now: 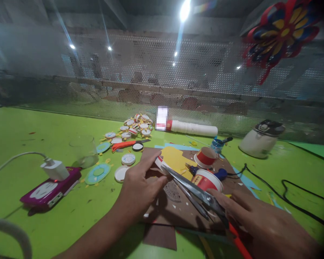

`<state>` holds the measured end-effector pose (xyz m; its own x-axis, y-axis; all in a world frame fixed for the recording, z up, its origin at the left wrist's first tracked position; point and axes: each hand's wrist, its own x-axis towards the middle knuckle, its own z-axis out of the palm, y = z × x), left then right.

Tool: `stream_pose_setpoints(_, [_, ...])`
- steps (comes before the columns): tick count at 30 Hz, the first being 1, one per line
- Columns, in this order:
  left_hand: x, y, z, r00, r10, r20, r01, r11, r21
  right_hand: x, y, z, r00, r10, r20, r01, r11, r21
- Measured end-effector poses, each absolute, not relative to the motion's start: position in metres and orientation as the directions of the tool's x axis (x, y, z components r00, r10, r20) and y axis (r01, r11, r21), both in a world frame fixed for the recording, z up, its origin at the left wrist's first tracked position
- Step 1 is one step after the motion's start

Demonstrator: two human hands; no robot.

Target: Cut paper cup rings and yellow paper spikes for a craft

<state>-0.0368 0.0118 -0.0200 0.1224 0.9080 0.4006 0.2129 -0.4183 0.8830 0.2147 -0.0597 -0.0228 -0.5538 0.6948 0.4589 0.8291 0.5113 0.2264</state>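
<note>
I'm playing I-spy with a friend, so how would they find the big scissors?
Start at the bright green table and find the brown mat scattered with scraps. Over it, the right hand holds the scissors, tips at the red-and-white piece in the left hand. Being held, with long silver blades, sets them apart from the orange-handled tool lying farther back.

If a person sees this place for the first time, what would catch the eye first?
Probably the scissors at lower centre, held in the right hand, with the tips at a red-and-white piece in the left hand. Next, perhaps the big colourful flower at upper right.
</note>
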Motion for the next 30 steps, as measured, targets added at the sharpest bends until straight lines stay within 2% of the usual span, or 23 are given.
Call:
stream_pose_setpoints(9, [-0.037, 0.0121, -0.0227, 0.125, 0.902, 0.414, 0.218, -0.432, 0.875, 0.2093, -0.0618, -0.021, -0.513, 0.741, 0.434, 0.851, 0.505, 0.145])
stream_pose_setpoints(30, [-0.0361, 0.0113, -0.0176, 0.134, 0.906, 0.401, 0.209, -0.422, 0.882, 0.2128, -0.0622, -0.0296, -0.533, 0.709, 0.462, 0.837, 0.521, 0.166])
